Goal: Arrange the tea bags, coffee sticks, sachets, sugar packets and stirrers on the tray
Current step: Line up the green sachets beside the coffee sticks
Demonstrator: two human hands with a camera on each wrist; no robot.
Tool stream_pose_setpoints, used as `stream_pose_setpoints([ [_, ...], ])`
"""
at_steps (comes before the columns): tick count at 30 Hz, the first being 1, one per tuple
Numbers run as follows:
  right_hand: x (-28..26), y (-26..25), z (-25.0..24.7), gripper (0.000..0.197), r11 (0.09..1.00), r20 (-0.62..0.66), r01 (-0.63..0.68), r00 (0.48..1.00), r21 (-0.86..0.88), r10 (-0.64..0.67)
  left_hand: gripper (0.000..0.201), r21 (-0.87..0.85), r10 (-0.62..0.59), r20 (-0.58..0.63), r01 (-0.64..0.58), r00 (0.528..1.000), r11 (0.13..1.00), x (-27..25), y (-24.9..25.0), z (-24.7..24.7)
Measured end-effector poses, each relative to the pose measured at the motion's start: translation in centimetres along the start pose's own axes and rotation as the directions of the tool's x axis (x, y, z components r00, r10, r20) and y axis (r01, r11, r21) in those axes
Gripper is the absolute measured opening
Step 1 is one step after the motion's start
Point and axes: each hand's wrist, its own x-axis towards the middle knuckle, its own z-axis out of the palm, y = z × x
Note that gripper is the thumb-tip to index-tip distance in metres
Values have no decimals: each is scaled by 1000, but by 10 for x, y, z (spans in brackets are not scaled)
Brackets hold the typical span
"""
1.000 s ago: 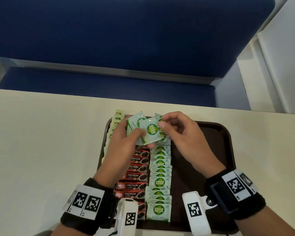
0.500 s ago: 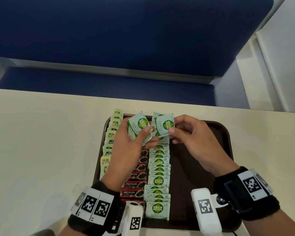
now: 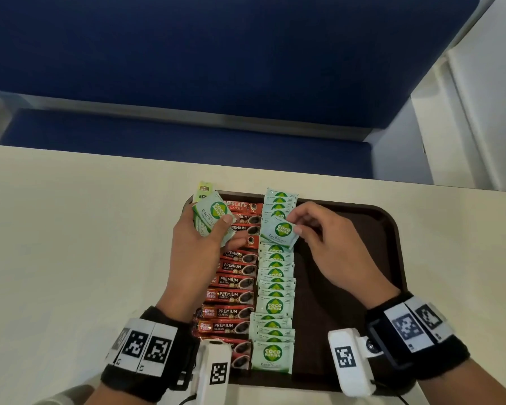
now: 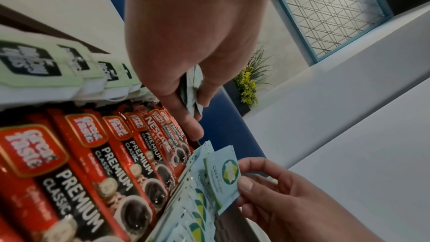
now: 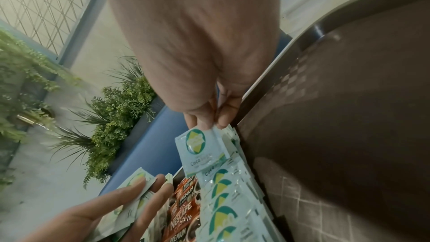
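Note:
A dark brown tray (image 3: 363,258) holds three columns: pale green tea bags (image 4: 46,73) on the left, red coffee sticks (image 3: 234,296) in the middle, and overlapping green-and-white sugar packets (image 3: 275,290). My left hand (image 3: 213,232) grips a small stack of sugar packets (image 3: 212,214) above the tray's far left corner. My right hand (image 3: 295,226) pinches a single sugar packet (image 3: 281,230) (image 5: 202,146) by its right edge, low over the far part of the sugar column.
The tray sits on a cream table (image 3: 70,244); its right half (image 3: 348,287) is bare. A blue bench seat (image 3: 187,141) runs behind the table. A white wall (image 3: 480,112) stands at the right.
My hands have drawn apart. The right hand pulled one packet off the left hand's stack and lowered it onto the sugar column. The left hand moved left with the remaining stack.

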Motion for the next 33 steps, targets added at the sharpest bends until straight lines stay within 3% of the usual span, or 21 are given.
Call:
stream_pose_setpoints([
  [8,10,3,7,19,997,62,27,998,-76,-22,34,-4,-19,-1,19,1000,1000,1,1,-1],
  [17,8,4,10,15,994,44,3,999,-112,2,36,31,-19,21,19,1000,999,3,-1,1],
  [28,9,7,11,17,994,-29,-15,999,-106,12,29,31,-35,39,33,999,999,3,-2,2],
  [33,6,3,7,14,1000,-147,-31,989,-1,30,37,-52,-99,137,107,986,993,1,-2,7],
])
